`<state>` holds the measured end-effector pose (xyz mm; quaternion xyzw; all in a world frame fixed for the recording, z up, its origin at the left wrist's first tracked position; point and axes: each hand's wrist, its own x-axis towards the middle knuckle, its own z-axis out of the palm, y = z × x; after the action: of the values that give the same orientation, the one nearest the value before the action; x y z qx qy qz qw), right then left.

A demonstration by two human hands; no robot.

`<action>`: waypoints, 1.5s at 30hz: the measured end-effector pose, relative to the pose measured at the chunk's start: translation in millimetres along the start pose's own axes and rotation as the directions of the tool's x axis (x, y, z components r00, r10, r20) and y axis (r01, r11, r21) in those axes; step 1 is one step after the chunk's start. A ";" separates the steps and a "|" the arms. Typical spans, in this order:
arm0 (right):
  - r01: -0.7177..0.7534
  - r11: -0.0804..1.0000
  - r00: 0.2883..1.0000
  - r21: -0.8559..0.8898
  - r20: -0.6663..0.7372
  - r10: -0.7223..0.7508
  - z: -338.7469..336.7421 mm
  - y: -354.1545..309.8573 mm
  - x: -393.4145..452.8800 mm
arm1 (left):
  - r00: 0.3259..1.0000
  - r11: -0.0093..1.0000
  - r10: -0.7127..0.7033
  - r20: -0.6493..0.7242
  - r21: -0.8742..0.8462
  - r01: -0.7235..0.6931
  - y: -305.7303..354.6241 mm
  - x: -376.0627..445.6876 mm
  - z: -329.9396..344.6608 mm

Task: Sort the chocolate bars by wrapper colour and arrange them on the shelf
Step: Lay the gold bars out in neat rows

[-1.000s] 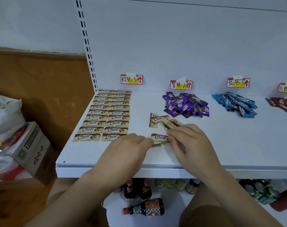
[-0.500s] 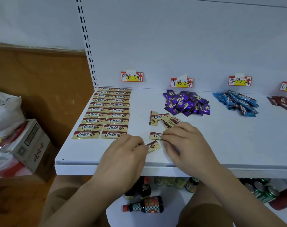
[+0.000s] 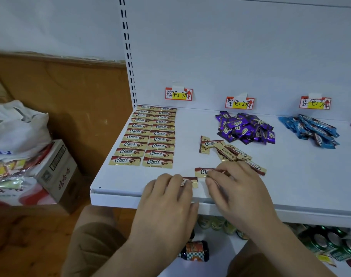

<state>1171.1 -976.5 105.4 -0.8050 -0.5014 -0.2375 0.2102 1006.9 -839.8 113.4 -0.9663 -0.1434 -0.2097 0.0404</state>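
The white shelf (image 3: pixel 290 176) fills the middle and right of the frame, and it is split into colour zones, each under a taped price tag on the back panel. Centre left, the gold-and-brown grid (image 3: pixel 146 136) runs in 2 neat columns, "Choco" face up on every wrapper, so that colour looks close to finished. Its tag (image 3: pixel 178 94) carries handwriting with what looks like a 5. At centre, the purple pile (image 3: pixel 245 127) sits heaped under a tag (image 3: pixel 239 102) showing a 2, unsorted into rows yet. Right of it, the blue pile (image 3: pixel 310 129) lies under its own tag (image 3: pixel 315 102).

Between grid and purple, loose gold bars (image 3: pixel 222 148) wait in a jumble. Lower centre, the left hand (image 3: pixel 167 198) pinches one gold bar (image 3: pixel 191 181) at the shelf's front edge, likely bound for the grid. The right hand (image 3: pixel 236 186) curls its fingertips onto another bar (image 3: pixel 202 171), "Ch" showing.
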 end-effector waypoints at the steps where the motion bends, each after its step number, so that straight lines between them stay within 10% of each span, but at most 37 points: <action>1: 0.005 1.000 1.000 0.003 -0.014 -0.005 1.2 -4.4 -1.9 | 0.999 1.000 -0.028 -0.025 -0.016 0.027 -4.4 -6.4 0.6; 15: 0.058 0.998 0.996 0.040 0.059 -0.060 30.0 -98.1 17.4 | 0.952 0.953 -0.300 -0.065 0.017 0.302 -85.4 -53.0 6.1; 45: 0.023 1.000 0.995 -0.006 0.096 -0.022 35.5 -108.8 21.8 | 0.954 0.962 -0.273 -0.124 -0.026 0.272 -94.5 -47.6 17.9</action>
<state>1086.9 -896.1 100.9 -0.8106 -0.5190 -0.2027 0.1802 944.7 -759.4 79.0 -0.9223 -0.2717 -0.2745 0.0160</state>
